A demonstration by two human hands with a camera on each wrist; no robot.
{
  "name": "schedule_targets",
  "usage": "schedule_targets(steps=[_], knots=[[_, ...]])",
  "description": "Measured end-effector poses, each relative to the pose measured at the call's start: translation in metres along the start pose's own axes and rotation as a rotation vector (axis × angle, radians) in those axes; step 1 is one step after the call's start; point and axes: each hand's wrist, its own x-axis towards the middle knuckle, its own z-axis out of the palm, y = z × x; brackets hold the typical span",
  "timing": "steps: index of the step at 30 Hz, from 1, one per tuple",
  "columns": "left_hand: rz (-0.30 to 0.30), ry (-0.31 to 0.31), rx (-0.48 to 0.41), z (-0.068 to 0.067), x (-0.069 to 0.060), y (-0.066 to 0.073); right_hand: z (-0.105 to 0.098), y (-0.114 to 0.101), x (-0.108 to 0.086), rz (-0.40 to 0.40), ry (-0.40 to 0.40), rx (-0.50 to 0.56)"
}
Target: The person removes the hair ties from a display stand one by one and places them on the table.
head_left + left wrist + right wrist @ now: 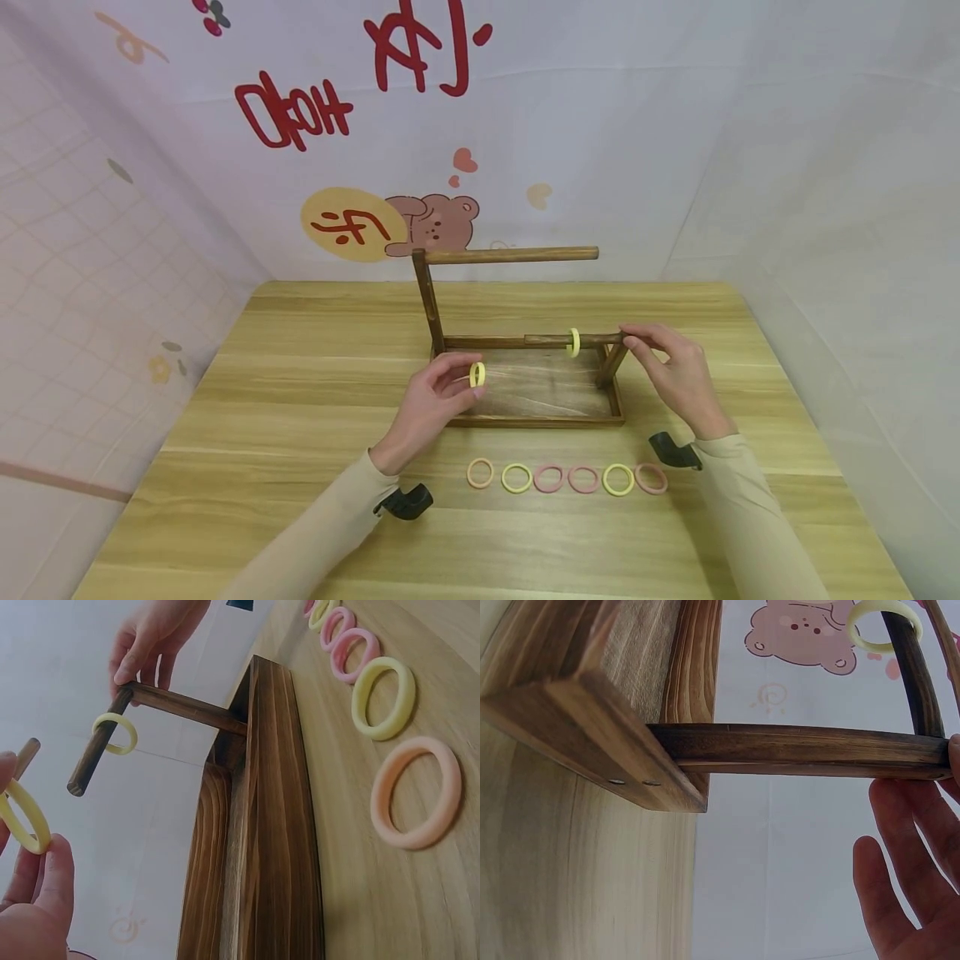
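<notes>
My left hand (427,404) pinches a yellow ring (472,375) between thumb and fingers, in front of the brown wooden rack (536,422). Another yellow ring (575,342) hangs around the rack's lower rod (551,340), whose free end points left. At the right, my right hand (678,375) grips the top of the short post (613,363) where that rod joins it. The left wrist view shows the held ring (30,814) apart from the rod's free end (77,784). In the right wrist view, fingertips (891,791) touch the post's top, the thumb mostly out of frame.
A row of loose rings lies on the table before the rack: an orange ring (469,473) at the left, then several yellow and pink ones. The rack's upper rod (517,256) extends right from a tall post (427,292). A printed curtain (600,167) hangs behind.
</notes>
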Motion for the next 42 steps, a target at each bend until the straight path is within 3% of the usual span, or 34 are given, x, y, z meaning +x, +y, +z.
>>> schedule_targets(steps=[7,13,23,42], knots=[[0.017,-0.064,0.047,-0.007,-0.009,0.001,0.000,0.000,0.000,0.003,0.000,-0.006],[0.016,-0.108,0.141,-0.014,-0.016,0.002,-0.001,-0.001,0.000,0.001,-0.011,-0.020],[0.071,-0.158,0.271,-0.019,-0.028,-0.002,-0.002,-0.002,0.000,0.007,-0.020,-0.022],[0.068,-0.223,0.529,-0.030,-0.049,-0.008,-0.003,-0.002,0.002,-0.010,-0.016,-0.032]])
